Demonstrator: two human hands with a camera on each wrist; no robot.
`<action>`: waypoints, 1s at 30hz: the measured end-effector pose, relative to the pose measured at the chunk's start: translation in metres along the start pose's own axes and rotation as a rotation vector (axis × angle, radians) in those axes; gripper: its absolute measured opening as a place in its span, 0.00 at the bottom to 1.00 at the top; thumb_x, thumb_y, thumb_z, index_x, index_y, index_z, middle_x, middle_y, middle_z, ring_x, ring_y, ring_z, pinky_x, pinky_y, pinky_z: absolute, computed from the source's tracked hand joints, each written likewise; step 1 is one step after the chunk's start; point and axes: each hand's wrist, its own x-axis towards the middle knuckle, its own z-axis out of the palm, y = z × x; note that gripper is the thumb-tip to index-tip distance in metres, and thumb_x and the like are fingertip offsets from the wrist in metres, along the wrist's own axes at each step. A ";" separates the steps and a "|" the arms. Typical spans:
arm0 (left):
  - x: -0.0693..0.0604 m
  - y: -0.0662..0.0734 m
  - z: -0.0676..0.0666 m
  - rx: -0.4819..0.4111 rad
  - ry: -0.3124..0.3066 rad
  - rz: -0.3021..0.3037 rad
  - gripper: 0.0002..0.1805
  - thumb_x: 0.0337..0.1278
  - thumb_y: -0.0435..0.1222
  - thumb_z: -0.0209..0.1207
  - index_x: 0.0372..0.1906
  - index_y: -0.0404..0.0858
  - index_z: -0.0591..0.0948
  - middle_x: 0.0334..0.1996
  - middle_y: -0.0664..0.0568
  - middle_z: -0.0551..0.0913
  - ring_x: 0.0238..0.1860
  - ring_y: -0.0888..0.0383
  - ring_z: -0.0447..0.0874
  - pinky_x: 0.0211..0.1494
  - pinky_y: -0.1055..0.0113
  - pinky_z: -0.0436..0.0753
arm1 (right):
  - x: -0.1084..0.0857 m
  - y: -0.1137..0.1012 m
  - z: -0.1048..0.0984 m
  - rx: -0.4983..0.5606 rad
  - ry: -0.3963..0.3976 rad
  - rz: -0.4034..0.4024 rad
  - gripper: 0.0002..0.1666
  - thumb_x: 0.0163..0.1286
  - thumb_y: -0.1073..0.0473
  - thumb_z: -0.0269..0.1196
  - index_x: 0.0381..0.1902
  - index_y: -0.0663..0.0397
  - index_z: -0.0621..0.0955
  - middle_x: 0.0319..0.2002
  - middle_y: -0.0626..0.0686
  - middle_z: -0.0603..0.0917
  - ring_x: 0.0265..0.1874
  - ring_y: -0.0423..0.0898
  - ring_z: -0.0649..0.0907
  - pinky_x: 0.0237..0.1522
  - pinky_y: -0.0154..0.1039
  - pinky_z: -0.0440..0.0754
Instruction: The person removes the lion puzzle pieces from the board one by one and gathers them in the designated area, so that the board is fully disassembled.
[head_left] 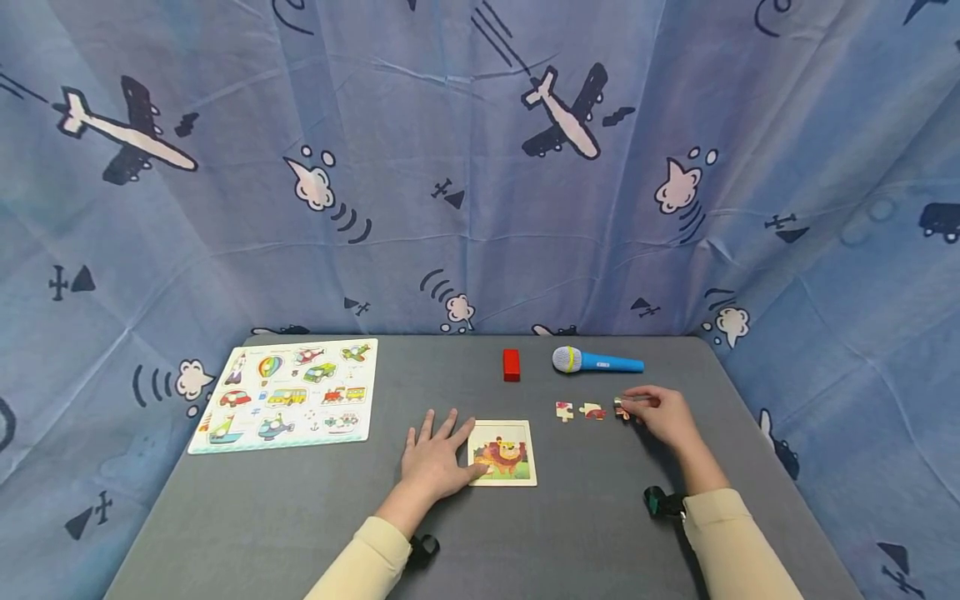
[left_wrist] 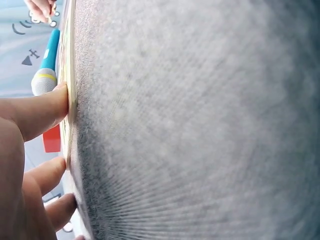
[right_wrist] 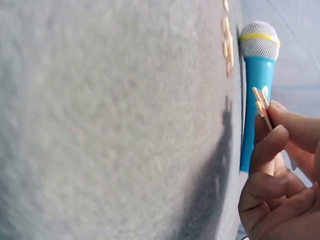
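A square lion puzzle (head_left: pixel 502 454) in a pale wooden frame lies on the grey table. My left hand (head_left: pixel 435 458) rests at its left edge, fingers spread, with the thumb on the frame's lower left part. In the left wrist view, the thumb (left_wrist: pixel 42 111) and a finger touch the puzzle's rim. My right hand (head_left: pixel 666 417) pinches a small puzzle piece (right_wrist: pixel 263 106) between thumb and fingers, a little above the table. To its left lie two loose puzzle pieces, a red-and-white one (head_left: pixel 564 411) and a mostly red one (head_left: pixel 592 411).
A blue toy microphone (head_left: pixel 611 363) lies behind the pieces, with a red block (head_left: pixel 511 365) to its left. At the far left is a picture board (head_left: pixel 288 396) of vehicles. A patterned blue curtain (head_left: pixel 480 208) hangs behind the table (head_left: pixel 300 517).
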 end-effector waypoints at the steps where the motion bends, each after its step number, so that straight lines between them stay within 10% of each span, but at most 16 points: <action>1: 0.000 0.000 0.000 0.002 -0.002 -0.003 0.45 0.53 0.65 0.64 0.76 0.56 0.68 0.78 0.51 0.62 0.81 0.39 0.47 0.77 0.35 0.52 | 0.001 0.001 0.000 -0.005 -0.007 0.005 0.19 0.72 0.53 0.66 0.53 0.61 0.84 0.30 0.51 0.85 0.28 0.44 0.80 0.28 0.38 0.77; 16: 0.000 0.001 -0.002 -0.017 0.000 -0.023 0.46 0.51 0.64 0.65 0.76 0.56 0.68 0.78 0.51 0.62 0.81 0.39 0.46 0.77 0.35 0.52 | 0.007 0.007 0.010 -0.155 0.009 -0.015 0.16 0.69 0.54 0.68 0.49 0.58 0.86 0.44 0.61 0.87 0.44 0.57 0.82 0.46 0.54 0.77; 30: 0.001 0.001 -0.003 -0.018 -0.044 -0.005 0.46 0.53 0.64 0.63 0.77 0.56 0.66 0.80 0.51 0.59 0.81 0.39 0.43 0.77 0.33 0.50 | -0.005 -0.015 -0.011 -0.081 0.084 -0.127 0.18 0.73 0.54 0.65 0.52 0.62 0.85 0.49 0.65 0.85 0.47 0.60 0.82 0.39 0.43 0.79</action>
